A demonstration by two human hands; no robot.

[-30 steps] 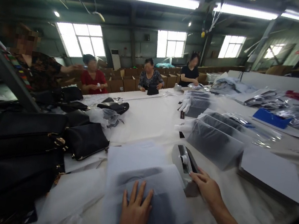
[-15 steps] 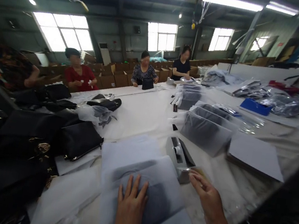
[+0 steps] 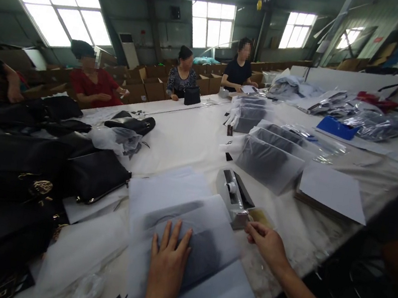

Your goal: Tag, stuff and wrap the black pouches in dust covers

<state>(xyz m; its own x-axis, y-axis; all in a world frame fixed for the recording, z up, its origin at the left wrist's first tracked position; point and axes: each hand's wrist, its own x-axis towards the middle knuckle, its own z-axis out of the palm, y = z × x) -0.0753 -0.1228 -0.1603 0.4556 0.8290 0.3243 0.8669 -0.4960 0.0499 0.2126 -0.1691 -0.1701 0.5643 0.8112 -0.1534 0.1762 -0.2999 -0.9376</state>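
Note:
White tissue paper [image 3: 173,185] lies on the table, folded over a dark flat item that shows through it. My left hand [image 3: 169,261] rests flat on the wrapped item [image 3: 204,251], fingers spread. A grey tape dispenser [image 3: 233,195] stands just beyond the paper's right edge. Beside the dispenser's near end is my right hand [image 3: 263,241], its thumb and fingers pinched together; whatever is between the fingertips is too small to make out.
Black bags [image 3: 96,172] with gold fittings are heaped at the left. Wrapped dark items [image 3: 269,158] stand in a row beyond the dispenser, near a stack of white sheets [image 3: 333,192]. Several people sit or stand along the far side. A blue tray [image 3: 338,127] lies at the right.
The fingers of my right hand have closed into a pinch by the dispenser. My left hand stays flat on the wrapped item. The camera view has shifted.

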